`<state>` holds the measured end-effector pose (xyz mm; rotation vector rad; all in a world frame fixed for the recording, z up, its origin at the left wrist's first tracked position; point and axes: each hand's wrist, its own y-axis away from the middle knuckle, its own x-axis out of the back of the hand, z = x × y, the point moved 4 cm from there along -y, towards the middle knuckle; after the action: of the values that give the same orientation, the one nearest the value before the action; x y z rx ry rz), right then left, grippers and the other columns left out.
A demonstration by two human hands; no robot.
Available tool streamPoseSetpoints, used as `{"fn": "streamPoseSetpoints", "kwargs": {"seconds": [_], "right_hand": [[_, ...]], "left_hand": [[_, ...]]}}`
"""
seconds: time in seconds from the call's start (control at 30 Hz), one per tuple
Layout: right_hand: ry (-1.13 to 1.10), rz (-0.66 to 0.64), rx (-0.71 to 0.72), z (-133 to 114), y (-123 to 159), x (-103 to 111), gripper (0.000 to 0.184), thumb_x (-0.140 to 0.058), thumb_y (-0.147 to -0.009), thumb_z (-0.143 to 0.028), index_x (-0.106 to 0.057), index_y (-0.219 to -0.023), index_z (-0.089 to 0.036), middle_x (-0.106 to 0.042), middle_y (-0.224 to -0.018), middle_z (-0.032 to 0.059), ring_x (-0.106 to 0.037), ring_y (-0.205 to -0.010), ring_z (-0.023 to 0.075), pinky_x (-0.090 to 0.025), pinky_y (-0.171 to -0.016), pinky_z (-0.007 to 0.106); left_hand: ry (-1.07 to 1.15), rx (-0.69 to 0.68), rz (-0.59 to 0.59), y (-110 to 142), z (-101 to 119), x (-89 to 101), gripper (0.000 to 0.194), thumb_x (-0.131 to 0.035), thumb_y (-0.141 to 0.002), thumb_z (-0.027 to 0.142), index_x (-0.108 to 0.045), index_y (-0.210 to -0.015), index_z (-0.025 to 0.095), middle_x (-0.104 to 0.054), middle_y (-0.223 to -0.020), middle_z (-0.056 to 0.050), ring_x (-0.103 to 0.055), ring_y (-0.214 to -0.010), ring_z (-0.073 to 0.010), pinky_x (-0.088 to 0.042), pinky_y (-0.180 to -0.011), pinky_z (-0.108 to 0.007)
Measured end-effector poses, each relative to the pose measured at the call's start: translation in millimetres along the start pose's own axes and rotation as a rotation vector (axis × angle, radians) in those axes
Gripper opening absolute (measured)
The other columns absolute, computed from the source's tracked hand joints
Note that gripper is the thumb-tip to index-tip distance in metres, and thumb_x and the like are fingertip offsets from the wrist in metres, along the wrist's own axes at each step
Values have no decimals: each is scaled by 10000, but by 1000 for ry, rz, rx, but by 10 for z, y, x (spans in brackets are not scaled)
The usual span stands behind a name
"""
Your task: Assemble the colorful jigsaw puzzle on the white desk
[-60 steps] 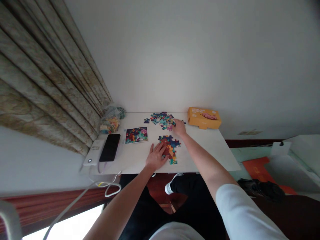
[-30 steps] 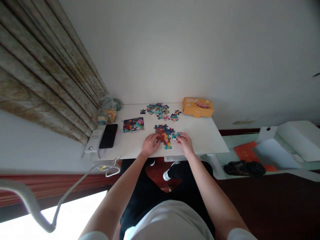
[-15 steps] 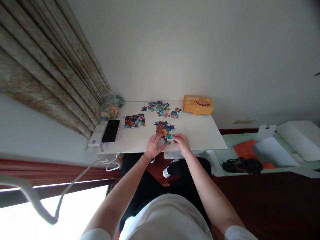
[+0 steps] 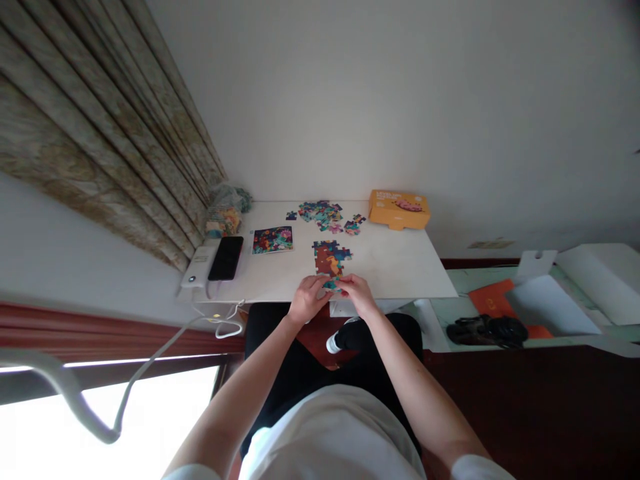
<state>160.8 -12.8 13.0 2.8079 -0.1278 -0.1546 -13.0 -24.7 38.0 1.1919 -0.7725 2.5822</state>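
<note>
Right hand pinches a flat teal puzzle piece, left hand, grip unclear, apparently steadying the brown-and-blue jigsaw beyond its fingers

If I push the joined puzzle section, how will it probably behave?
The joined puzzle section looks thin and flat, so it would likely slide rather than tip. Its many interlocking seams suggest it may bend or come apart. The smooth-looking white table probably offers little grip.

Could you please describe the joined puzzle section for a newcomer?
On the white table, find the left hand and right hand at the near edge. Beyond them lies the joined section, partly brown; unlike the loose pile farther back, its pieces interlock.
</note>
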Motion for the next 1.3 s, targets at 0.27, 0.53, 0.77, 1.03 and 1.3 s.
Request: {"fn": "streamPoseSetpoints", "kwargs": {"seconds": [0.27,0.53,0.77,1.03,1.3], "right_hand": [[725,140,587,-237,-206,186,271,-573,-937,-438,-730,-952,-218,-756,-993,123,-673,-1000,286,-508,-953,430],[1142,25,750,-155,-311,83,318,-539,-1016,-391,-713,-1242,-250,-658,-1411,96,-528,-1368,301,-397,-1106,494],[1186,24,774,-110,-302,90,329,-533,-1030,-386,-698,-1278,-247,-645,-1431,92,-516,-1383,299,-383,-1115,494],[1169,26,768,-113,-298,83,325,-526,-1031,-385,-697,-1271,-246,-649,-1424,96,-517,-1381,305,-375,-1116,499],[1171,29,769,-106,-304,85,329,-534,-1023,-386,-698,-1270,-244,-641,-1431,105,-516,-1380,311,-380,-1110,506]], "left_hand": [[-3,-66,26,53,-230,108,209,-634,-985,313,-709,-1163,235,-732,-1177,-94,-680,-1123,-232,-560,-1030,-427],[-25,-146,21,4,-346,78,176,-636,-990,300,-749,-1110,238,-737,-1142,-98,-692,-1067,-233,-568,-983,-440],[-28,-160,21,-33,-377,13,159,-646,-986,295,-772,-1057,229,-732,-1137,-107,-683,-1077,-256,-557,-989,-463],[7,-130,-11,-52,-424,-6,165,-672,-966,284,-768,-1089,231,-726,-1151,-110,-682,-1094,-260,-556,-987,-461],[85,4,58,-19,-471,13,239,-715,-914,223,-703,-1153,227,-738,-1152,-94,-686,-1127,-256,-554,-1012,-444]]}}
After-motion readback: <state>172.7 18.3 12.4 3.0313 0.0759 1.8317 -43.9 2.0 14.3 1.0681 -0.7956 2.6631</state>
